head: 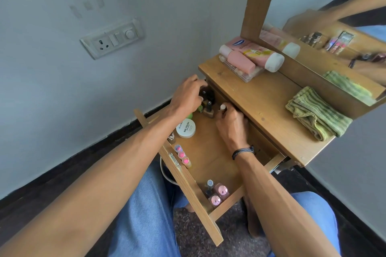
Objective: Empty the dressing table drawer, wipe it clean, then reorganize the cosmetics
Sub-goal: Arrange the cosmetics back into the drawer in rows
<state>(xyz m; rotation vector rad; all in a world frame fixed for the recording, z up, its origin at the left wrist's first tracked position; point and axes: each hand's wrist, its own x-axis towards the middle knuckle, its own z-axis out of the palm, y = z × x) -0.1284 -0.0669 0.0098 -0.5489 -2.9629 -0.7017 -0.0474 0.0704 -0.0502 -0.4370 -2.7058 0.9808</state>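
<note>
Seemingly lining polishes along the drawer's (208, 152) back edge, the left hand (188, 95) grips a dark-capped bottle (204, 92); the right hand (230, 126) pinches a white-capped bottle (222, 107).

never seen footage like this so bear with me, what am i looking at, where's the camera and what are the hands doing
There is no machine here. A person works with bare hands, and the single picture comes from a camera worn on the head, looking down along both forearms.

Below is the open drawer of a wooden dressing table. The left hand reaches to the back of the drawer and appears to pinch a dark-capped bottle. The right hand grips a white-capped bottle.

Also in the drawer are a white nail polish tub, three small pink-topped bottles along the front panel, and pink-capped bottles in a front corner.

On the table top lie a green striped cloth and pink tubes, beside a mirror.
</note>
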